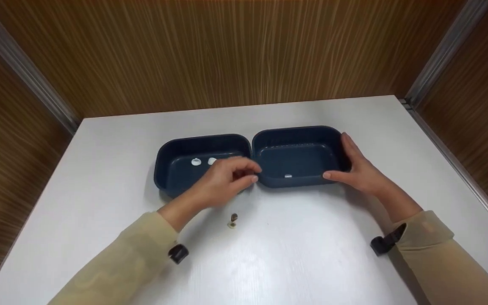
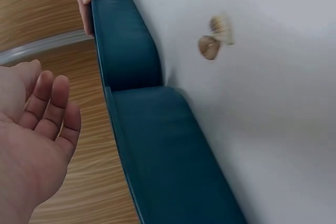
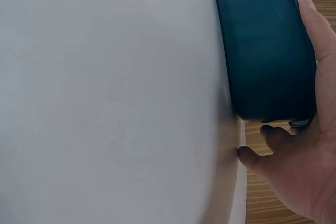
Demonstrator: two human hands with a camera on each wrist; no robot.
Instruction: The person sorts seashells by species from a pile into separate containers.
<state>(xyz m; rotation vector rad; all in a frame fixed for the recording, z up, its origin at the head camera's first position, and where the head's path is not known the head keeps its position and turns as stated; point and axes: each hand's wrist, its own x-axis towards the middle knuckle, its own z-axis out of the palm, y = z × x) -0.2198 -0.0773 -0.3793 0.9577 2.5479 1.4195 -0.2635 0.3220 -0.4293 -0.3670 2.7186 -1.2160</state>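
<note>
Two dark blue rectangular boxes stand side by side, their short ends touching. My left hand (image 1: pixel 228 180) hovers over the near right corner of the left box (image 1: pixel 203 138), holding nothing; in the left wrist view its fingers (image 2: pixel 52 111) are loosely bent. My right hand (image 1: pixel 360 169) grips the right end of the right box (image 1: pixel 299 181), thumb on the near rim and fingers along the end wall. In the left box lie a white piece (image 1: pixel 196 162) and another white piece (image 1: pixel 212 161), partly behind the left hand. One small white piece (image 1: pixel 288 176) shows in the right box.
On the white table (image 1: pixel 303 245), in front of the boxes, lie a brown seashell (image 2: pixel 209 47) and a ribbed cream seashell (image 2: pixel 222 29), close together. Wood-grain panels (image 1: pixel 244 55) stand behind the table and at both sides.
</note>
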